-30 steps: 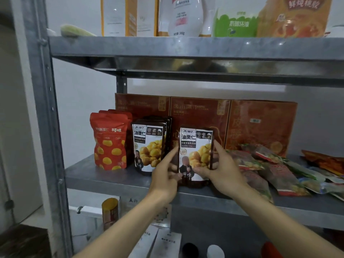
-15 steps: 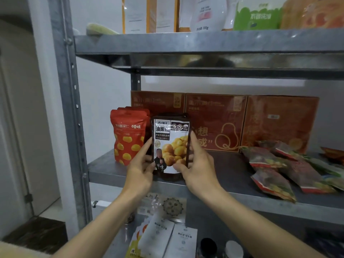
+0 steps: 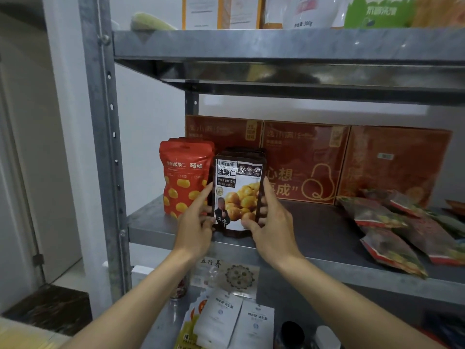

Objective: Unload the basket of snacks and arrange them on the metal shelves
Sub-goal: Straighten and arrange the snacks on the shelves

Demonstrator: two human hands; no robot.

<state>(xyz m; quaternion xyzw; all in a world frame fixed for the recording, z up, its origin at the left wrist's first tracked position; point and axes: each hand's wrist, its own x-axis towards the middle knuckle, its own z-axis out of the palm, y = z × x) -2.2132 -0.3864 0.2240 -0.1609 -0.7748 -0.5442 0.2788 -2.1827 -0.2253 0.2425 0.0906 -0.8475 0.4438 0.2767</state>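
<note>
Glossy dark chestnut pouch [image 3: 237,195] stands upright on the galvanised metal shelf [image 3: 324,238], just right of the red pouches [image 3: 185,176]. Left hand [image 3: 197,224] and right hand [image 3: 270,222] clasp its side edges, apparently fronting identical pouches.

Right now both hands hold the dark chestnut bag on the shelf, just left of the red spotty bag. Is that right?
Not quite: in the head view the dark chestnut bag stands just right of the red spotty bag, not left. The left hand and right hand do hold it on the shelf.
</note>
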